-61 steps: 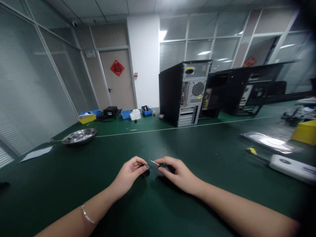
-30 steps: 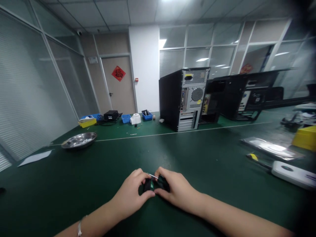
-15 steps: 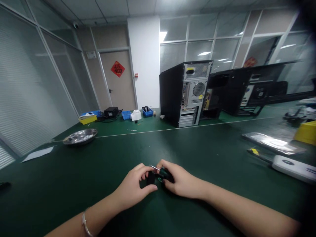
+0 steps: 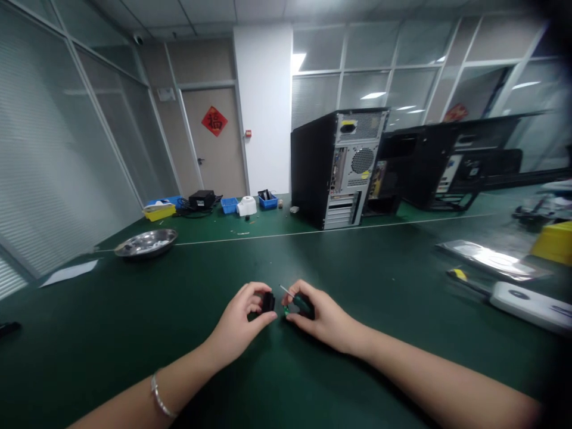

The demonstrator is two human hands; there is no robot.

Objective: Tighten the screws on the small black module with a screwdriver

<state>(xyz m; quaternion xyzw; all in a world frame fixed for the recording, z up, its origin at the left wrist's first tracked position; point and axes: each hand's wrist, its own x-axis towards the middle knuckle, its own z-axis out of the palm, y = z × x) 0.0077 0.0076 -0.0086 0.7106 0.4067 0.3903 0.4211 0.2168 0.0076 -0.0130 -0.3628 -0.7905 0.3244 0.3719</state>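
Over the green tabletop, my left hand (image 4: 243, 319) is closed on a small black block-like part (image 4: 269, 302), held between the thumb and fingers. Its exact kind is too small to make out. My right hand (image 4: 319, 316) grips a screwdriver (image 4: 302, 305) with a dark green handle, its thin metal shaft pointing up and to the left. A small bright green piece (image 4: 286, 310), perhaps a little circuit board, is pinched between the right thumb and fingertips. A narrow gap separates the black part from the green piece.
A steel bowl (image 4: 147, 243) with small white bits stands at the left, beside a sheet of paper (image 4: 70, 273). Computer cases (image 4: 313, 170) line the back right. A white power strip (image 4: 531, 307) and a clear plastic packet (image 4: 494, 259) lie at the right. Blue trays (image 4: 229, 206) stand behind.
My hands have drawn slightly apart and up. The black part has come away from the right hand, and the green piece now shows in the right fingertips. The screwdriver stays in that hand.
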